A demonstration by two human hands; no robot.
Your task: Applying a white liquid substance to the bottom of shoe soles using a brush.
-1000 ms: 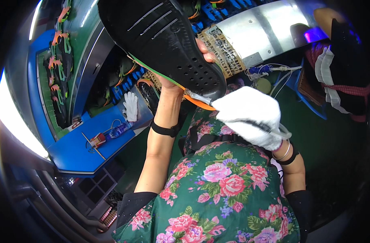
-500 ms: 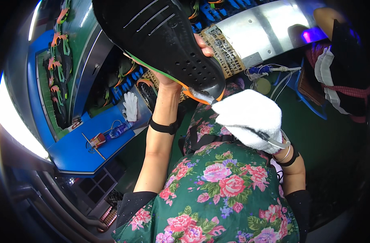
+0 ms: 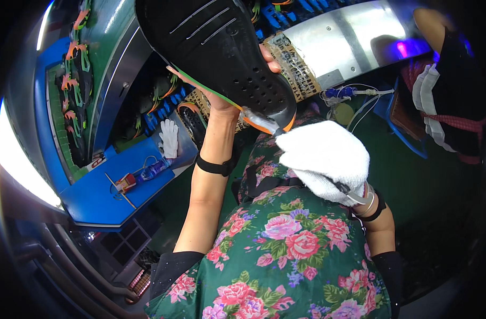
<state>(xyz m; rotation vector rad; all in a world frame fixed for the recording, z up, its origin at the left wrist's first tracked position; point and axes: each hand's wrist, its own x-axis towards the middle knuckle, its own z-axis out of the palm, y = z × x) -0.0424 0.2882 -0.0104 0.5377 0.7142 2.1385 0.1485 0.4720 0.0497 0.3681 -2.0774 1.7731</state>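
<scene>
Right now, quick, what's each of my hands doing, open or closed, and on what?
Left hand: closed around the black sole, bare fingers at its edges.
Right hand: white-gloved, closed on a brush-like tool.

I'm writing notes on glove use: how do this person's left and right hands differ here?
The left hand is bare; the right hand wears a white glove. The left hand supports the black sole-shaped piece from beneath, while the right hand grips a thin tool at that piece's orange-edged end. Both forearms carry a black band.
</scene>
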